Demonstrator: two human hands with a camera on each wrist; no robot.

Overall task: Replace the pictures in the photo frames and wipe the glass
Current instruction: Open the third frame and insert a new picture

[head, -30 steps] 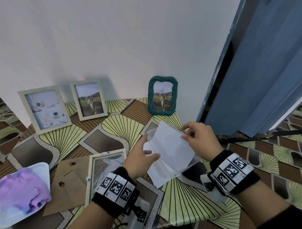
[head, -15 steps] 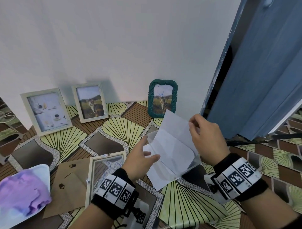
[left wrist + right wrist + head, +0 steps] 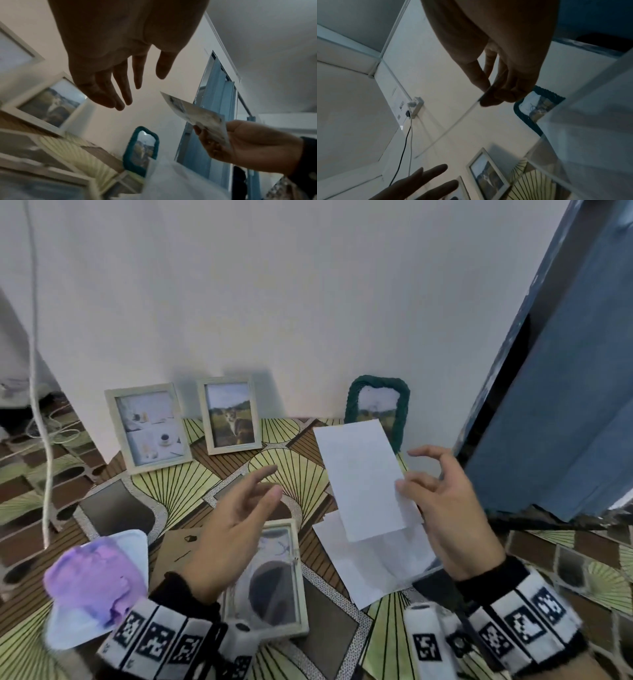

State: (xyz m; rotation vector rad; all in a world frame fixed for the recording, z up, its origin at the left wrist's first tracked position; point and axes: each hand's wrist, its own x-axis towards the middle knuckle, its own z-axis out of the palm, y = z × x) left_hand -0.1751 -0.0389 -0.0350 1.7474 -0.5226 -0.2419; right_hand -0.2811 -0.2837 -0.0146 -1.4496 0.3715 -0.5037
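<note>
My right hand (image 3: 409, 486) pinches a photo (image 3: 359, 479) by its right edge, blank white back up, above a clear sleeve (image 3: 380, 566) lying on the table. The left wrist view shows the photo's (image 3: 197, 116) printed side; the right wrist view shows thumb and fingers (image 3: 489, 93) closed on its edge. My left hand (image 3: 265, 486) hovers with straight fingers and holds nothing. It is over a white frame (image 3: 274, 580) that lies flat without a picture, with its brown backing board (image 3: 173, 549) beside it. A purple-stained white cloth (image 3: 96, 583) lies at the near left.
Three frames lean on the wall: a white one with coffee pictures (image 3: 149, 428), a white one with a cat (image 3: 232, 416), and a green braided one (image 3: 376, 405) behind the photo. A blue folding door (image 3: 555, 412) stands right. A white cord (image 3: 41, 412) hangs left.
My right hand has drawn the photo out of the sleeve and lifted it. My left hand has let go of the sleeve and moved left over the flat frame.
</note>
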